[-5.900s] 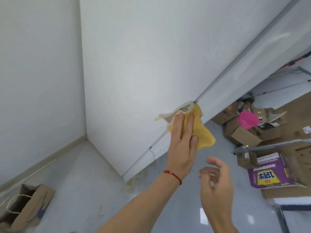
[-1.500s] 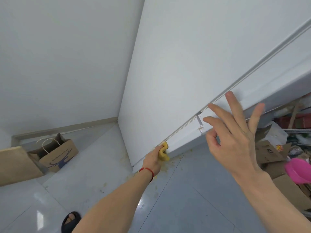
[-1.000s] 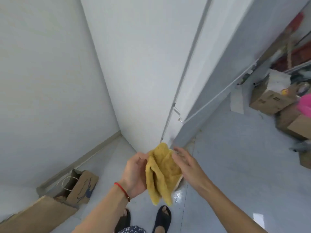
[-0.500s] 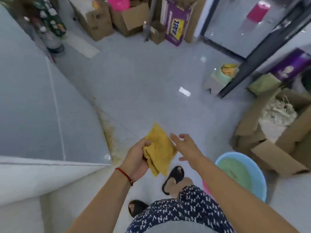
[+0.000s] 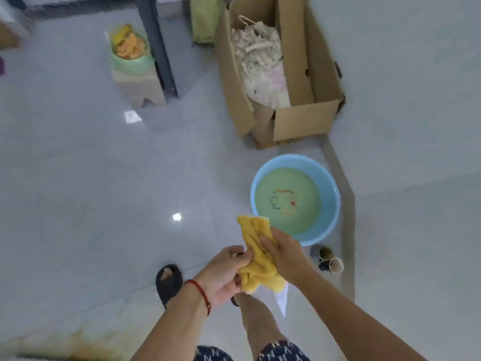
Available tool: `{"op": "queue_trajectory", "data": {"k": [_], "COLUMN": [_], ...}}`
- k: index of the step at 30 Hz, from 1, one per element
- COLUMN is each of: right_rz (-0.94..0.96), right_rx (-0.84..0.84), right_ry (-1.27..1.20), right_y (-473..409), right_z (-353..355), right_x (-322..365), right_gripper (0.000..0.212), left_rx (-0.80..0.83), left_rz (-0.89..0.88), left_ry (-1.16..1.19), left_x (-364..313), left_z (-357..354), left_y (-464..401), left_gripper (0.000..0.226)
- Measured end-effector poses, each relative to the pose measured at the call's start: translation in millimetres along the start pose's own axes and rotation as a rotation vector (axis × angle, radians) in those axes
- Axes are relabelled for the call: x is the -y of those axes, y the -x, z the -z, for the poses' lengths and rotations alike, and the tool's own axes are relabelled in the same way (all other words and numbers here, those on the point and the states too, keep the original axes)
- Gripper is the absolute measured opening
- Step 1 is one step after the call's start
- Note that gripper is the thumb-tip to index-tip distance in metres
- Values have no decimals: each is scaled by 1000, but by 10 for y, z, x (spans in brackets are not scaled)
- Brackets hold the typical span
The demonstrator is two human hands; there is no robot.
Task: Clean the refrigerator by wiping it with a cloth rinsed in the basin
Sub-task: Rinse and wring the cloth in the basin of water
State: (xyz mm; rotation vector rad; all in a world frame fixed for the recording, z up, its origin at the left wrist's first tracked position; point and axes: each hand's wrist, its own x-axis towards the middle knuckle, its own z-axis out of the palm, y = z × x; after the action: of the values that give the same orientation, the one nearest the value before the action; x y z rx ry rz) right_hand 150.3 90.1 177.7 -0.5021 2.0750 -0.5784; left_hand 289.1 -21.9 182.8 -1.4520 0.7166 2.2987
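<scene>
Far left, bottom edge: yellow-brown stain (image 5: pixel 78 340) on the floor (image 5: pixel 78 178), not cleaned. Refrigerator is out of frame, so how much of it has been wiped can't be judged.

Upper left: stool (image 5: pixel 138 87) with a green bowl (image 5: pixel 130 62) on it, beside a dark post (image 5: pixel 156 45). None of it matters for the job.

Centre bottom: sandal (image 5: pixel 168 281) on the person's foot, then both hands on the cloth (image 5: pixel 256 254).
- left hand (image 5: pixel 223 274): fingers curled round the lower bunch of the cloth, clenched on it
- right hand (image 5: pixel 285 252): fingers wrapped over the upper part, also gripping
- cloth is bunched between them, held in the air over the floor, just short of the basin's near rim, not in the water

Right of centre: blue basin (image 5: pixel 328 225) on the floor with cloudy green water. Open cardboard box (image 5: pixel 304 121) of rags behind it, two small cups (image 5: pixel 329 259) near its front right.

Read on progress: this looks like the rinse leg of the cycle. Cloth carried to the basin, not yet dipped. Left to do: dunk, wring, go back and wipe. How many rounds remain I can't tell. Water is already murky, so rinsing may be less effective.
</scene>
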Motion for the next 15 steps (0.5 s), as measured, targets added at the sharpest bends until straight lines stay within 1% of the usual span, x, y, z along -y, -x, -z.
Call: {"op": "queue_trajectory", "data": {"k": [1, 3, 5, 6, 8, 9, 11, 13, 14, 15], "right_rz": [-31, -132, -206, -245, -281, -309, -352, -416, -432, -450], "right_rx": [-25, -133, -237, -277, -334, -390, -506, -601, -631, -663], "right_ry": [23, 17, 32, 31, -9, -60, -166, -230, -223, -186], "right_y": [-34, -253, -494, -640, -901, -1002, -1274, -1606, -1768, -1920], "right_z": [53, 144, 173, 180, 138, 103, 55, 65, 90, 109], "right_x": [-67, -340, -658, -812, -1033, -1152, -1394, -1700, -1863, -2020], "right_gripper": [29, 30, 29, 25, 21, 25, 34, 34, 32, 31], "left_rx": [50, 166, 235, 272, 304, 303, 210, 75, 16, -26], "left_rz": [30, 89, 129, 140, 108, 64, -66, -203, -301, -386], "left_ry": [-71, -252, -317, -348, -409, -459, -548, -620, -653, -743], "left_x": [-39, -199, -291, -329, -368, -344, -388, -524, -600, -672], "left_z": [-27, -139, -277, -355, -436, -448, -409, -379, -374, -390], "left_y": [-126, -637, -1149, -1421, -1797, -1988, -2412, -2895, -3103, -3322], "left_gripper": [30, 28, 37, 40, 43, 42, 38, 40, 39, 34]}}
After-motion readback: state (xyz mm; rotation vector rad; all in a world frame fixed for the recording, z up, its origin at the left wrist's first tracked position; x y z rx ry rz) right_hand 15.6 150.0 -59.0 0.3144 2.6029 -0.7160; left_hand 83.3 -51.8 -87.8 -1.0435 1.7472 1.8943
